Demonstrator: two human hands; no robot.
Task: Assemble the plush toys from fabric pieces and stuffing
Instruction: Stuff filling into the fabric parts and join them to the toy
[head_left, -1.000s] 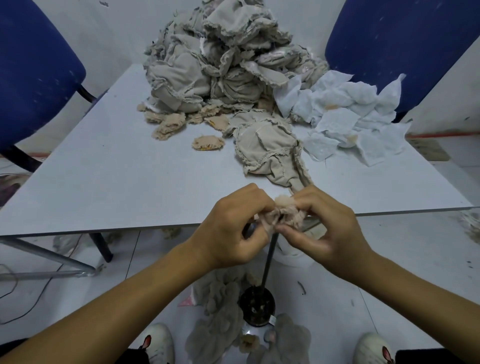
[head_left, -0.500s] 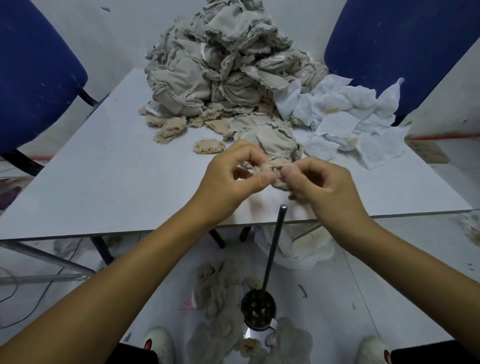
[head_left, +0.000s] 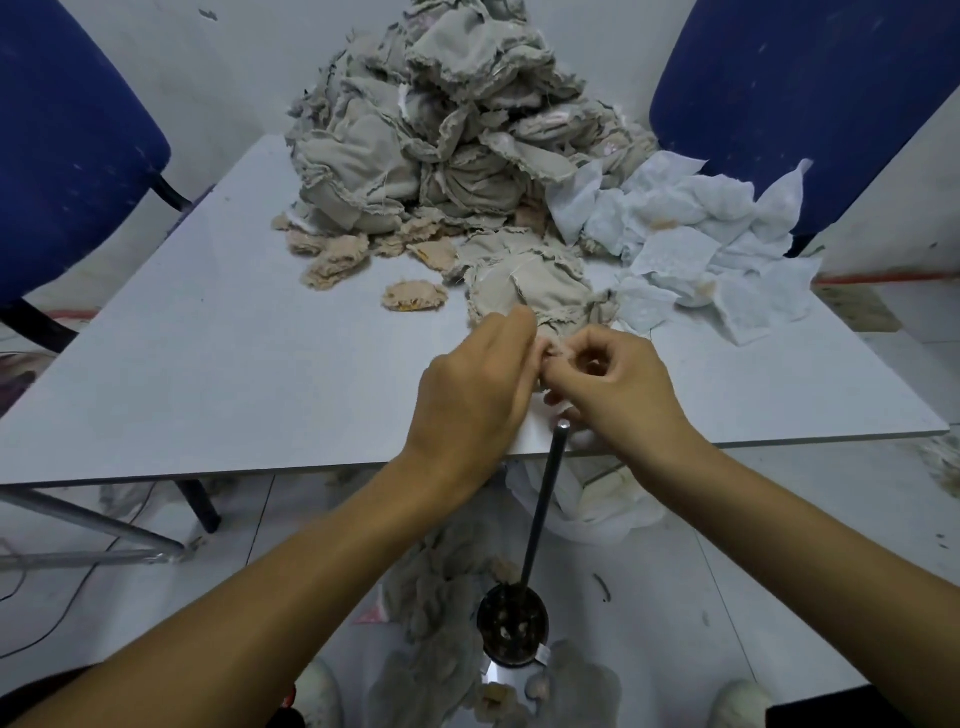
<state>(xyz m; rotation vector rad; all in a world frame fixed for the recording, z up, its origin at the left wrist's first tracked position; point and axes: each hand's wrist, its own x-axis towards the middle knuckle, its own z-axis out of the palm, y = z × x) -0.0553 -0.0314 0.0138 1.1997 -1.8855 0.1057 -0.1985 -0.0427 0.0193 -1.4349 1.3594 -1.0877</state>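
Note:
My left hand (head_left: 475, 395) and my right hand (head_left: 618, 392) meet over the near part of the grey table (head_left: 208, 374). Between their fingertips they pinch a small tan plush piece (head_left: 551, 353), mostly hidden by the fingers. Just beyond them lies a flat beige fabric shell (head_left: 530, 288). A tall heap of beige shells (head_left: 441, 130) fills the back of the table. Small tan plush pieces (head_left: 415, 296) lie in front of the heap. A dark metal rod (head_left: 543, 501) stands upright from a round base (head_left: 511, 626) on the floor below my hands.
White fabric squares (head_left: 701, 249) spread over the table's back right. Blue chairs stand at the left (head_left: 67, 156) and right (head_left: 800, 88). Plush pieces (head_left: 441, 597) lie on the floor by the rod's base, and a white bag (head_left: 597, 499) sits under the table edge.
Both hands have risen from the rod's tip, carrying the small plush piece up and forward over the table. The rod's top now stands bare below them.

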